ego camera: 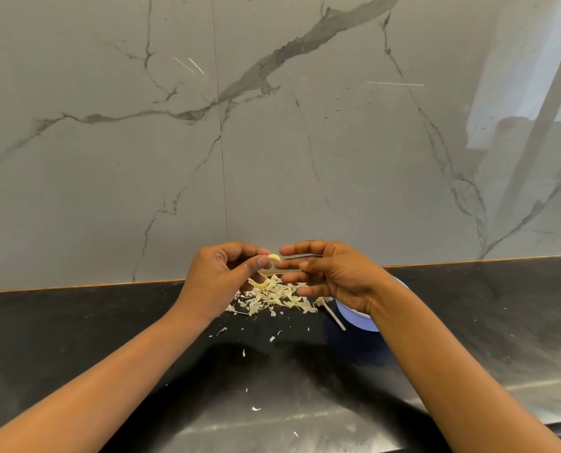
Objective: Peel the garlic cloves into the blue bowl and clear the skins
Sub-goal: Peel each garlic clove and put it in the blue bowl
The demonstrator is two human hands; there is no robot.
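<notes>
My left hand (pixel 226 273) pinches a small pale garlic clove (pixel 274 257) between thumb and fingertips, held above the counter. My right hand (pixel 331 276) faces it with straight, spread fingers, slightly blurred. Its index finger and thumb tips reach the clove's right end; I cannot tell whether they touch it. Below both hands lies a pile of papery garlic skins (pixel 272 297) on the black counter (pixel 141 338). The blue bowl (pixel 354 317) stands to the right of the pile, mostly hidden behind my right wrist, so its contents do not show.
A thin pale stem strip (pixel 334 317) lies by the bowl's left side. Small skin flakes (pixel 256 408) are scattered over the counter toward me. A grey veined marble wall (pixel 272 125) rises right behind the counter.
</notes>
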